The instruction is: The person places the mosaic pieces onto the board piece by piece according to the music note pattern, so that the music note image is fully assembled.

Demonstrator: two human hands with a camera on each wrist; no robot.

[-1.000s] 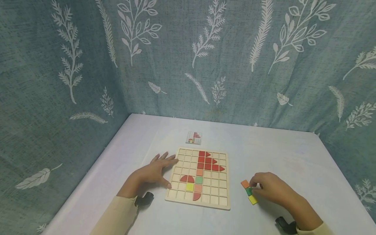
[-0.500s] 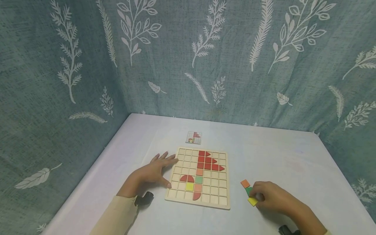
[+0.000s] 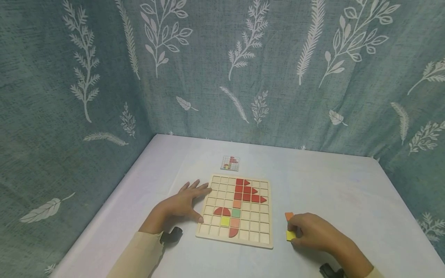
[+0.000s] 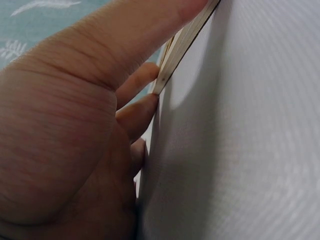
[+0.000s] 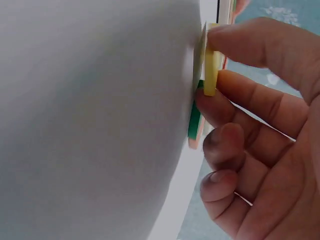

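My right hand (image 3: 314, 231) pinches a yellow square tile (image 5: 211, 70) between thumb and fingers, just off the white table in the right wrist view. Close by its fingers lie a green tile (image 5: 194, 121) and an orange tile (image 3: 289, 216); the hand hides the green one in the head view. With fingers spread, my left hand (image 3: 184, 202) touches the left edge of a wooden grid board (image 3: 255, 216). Red pieces (image 3: 243, 194), a yellow square (image 3: 225, 221), a green square (image 3: 236, 212) and orange squares (image 3: 234, 223) sit in the board's cells.
A small card (image 3: 230, 163) printed with a coloured grid pattern lies behind the board. Leaf-patterned curtains (image 3: 208, 92) rise at the back and sides of the table (image 3: 323, 181).
My right hand has shifted from the green tile towards the yellow one, now pinches it, and has moved slightly left with it. The left hand stays put on the board's edge.
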